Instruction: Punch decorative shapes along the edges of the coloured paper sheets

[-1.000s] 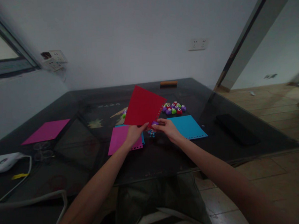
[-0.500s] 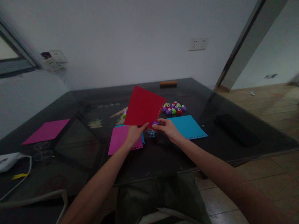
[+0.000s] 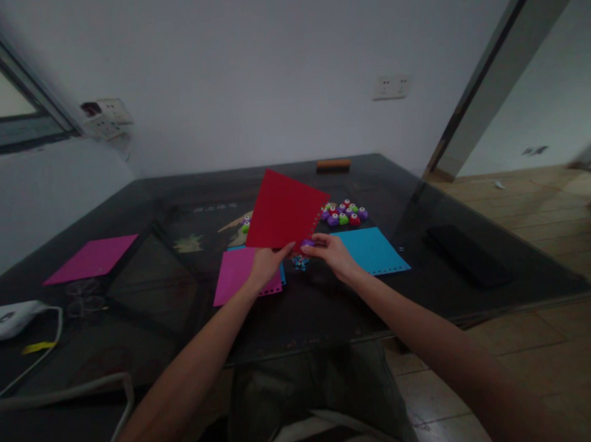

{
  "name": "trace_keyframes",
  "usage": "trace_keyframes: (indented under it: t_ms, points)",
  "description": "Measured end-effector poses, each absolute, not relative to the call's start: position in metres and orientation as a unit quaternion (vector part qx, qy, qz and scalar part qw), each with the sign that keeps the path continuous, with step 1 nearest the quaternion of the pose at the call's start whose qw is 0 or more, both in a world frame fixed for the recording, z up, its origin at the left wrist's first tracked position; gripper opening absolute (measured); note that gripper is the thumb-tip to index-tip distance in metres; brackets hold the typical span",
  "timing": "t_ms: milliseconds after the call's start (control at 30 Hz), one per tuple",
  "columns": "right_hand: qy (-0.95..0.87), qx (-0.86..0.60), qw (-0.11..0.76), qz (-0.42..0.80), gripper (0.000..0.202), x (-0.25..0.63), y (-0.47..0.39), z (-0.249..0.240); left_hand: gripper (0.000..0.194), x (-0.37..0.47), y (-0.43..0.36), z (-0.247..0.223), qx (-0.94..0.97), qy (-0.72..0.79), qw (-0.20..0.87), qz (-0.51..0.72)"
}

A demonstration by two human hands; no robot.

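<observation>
A red sheet (image 3: pixel 285 208) with a row of punched holes is tilted up above the table, its lower edge pinched by my left hand (image 3: pixel 270 261). My right hand (image 3: pixel 330 251) grips a small purple piece (image 3: pixel 307 243) at the sheet's lower right corner, beside the holes. Small blue bits (image 3: pixel 300 263) lie on the table just below. Under my left wrist is a pink sheet (image 3: pixel 236 274), partly over a blue one. Another blue sheet (image 3: pixel 370 250) lies right of my right hand. Behind it sits a cluster of purple, red and green eye-shaped pieces (image 3: pixel 344 214).
On the dark table (image 3: pixel 311 313), a pink sheet (image 3: pixel 92 259), clear glasses (image 3: pixel 86 299) and a white device (image 3: pixel 11 320) with a cable are at the left. A black case (image 3: pixel 468 256) is at the right, an orange-brown bar (image 3: pixel 333 165) at the back edge.
</observation>
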State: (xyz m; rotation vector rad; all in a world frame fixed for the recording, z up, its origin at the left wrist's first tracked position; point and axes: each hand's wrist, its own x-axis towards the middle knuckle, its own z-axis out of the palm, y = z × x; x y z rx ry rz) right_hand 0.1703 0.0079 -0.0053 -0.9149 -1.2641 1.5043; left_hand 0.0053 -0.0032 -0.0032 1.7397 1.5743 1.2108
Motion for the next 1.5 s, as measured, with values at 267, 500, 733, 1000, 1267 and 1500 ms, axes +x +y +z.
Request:
trace_keyframes:
  t_ms: [267,500,733,1000,1267,1500]
  points:
    - [-0.521,-0.372,0.471,0.607,0.032,0.171,0.009,-0.006,0.025,0.005,-0.003,-0.003,0.627,0.596,0.264,0.426]
    - [-0.521,-0.365,0.484,0.601,0.033,0.171,0.011,-0.010,0.024,0.007,-0.004,-0.002,0.632,0.606,0.245,0.416]
    - [-0.525,-0.359,0.489,0.597,0.032,0.171,0.012,-0.012,0.023,0.007,-0.006,-0.001,0.630,0.609,0.256,0.408]
    - [-0.528,-0.369,0.483,0.593,0.032,0.172,0.012,-0.010,0.023,0.008,-0.006,-0.001,0.632,0.607,0.248,0.413]
    - [-0.528,-0.364,0.482,0.598,0.033,0.172,0.014,-0.012,0.027,0.008,-0.005,-0.003,0.632,0.618,0.246,0.399]
    - [-0.538,-0.363,0.479,0.590,0.031,0.171,0.018,-0.017,0.024,0.011,-0.004,-0.004,0.635,0.605,0.232,0.420]
